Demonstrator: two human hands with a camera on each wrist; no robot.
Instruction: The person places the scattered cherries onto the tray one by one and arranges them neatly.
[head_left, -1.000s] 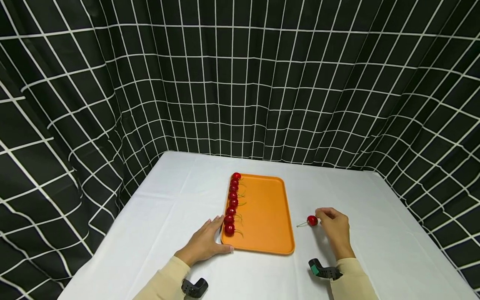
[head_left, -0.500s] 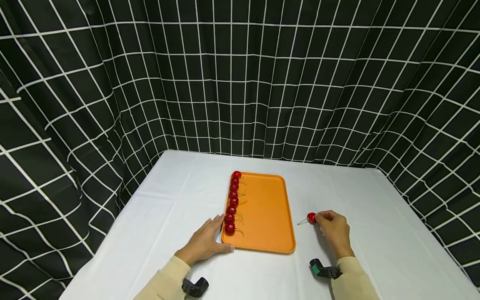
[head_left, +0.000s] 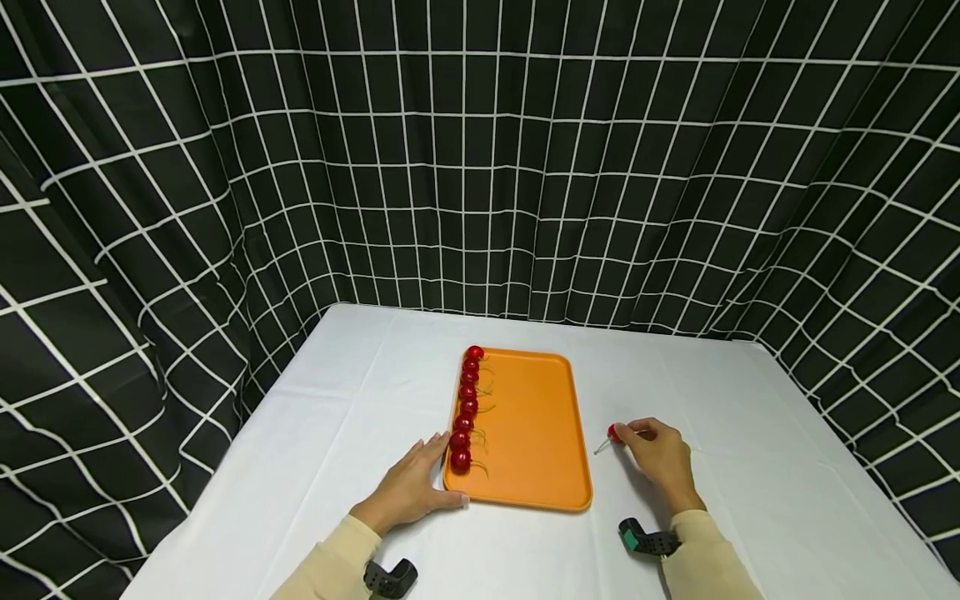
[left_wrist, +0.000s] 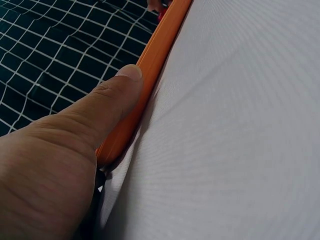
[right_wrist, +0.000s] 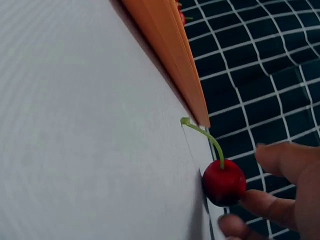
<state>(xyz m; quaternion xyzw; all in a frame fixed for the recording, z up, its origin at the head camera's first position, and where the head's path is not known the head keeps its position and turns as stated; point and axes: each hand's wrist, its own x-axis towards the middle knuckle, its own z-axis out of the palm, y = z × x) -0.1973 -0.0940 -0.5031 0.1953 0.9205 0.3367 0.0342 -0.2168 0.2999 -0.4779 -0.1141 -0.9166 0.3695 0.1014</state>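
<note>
One cherry point(head_left: 614, 432) is being pinched by right-hand fingers point(right_wrist: 272, 206); left-hand fingers point(head_left: 429, 447) are lying straight, touching the tray point(head_left: 525, 492).

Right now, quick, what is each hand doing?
Left hand: open, fingers straight, resting against the flat orange plastic tray.
Right hand: fingertips pinching a small round red cherry with a green stem, down at the white tablecloth.

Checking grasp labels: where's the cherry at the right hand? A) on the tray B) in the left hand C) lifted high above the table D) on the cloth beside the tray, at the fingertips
D: the cherry sits on the white cloth right of the tray, with the right hand fingertips around it.
</note>
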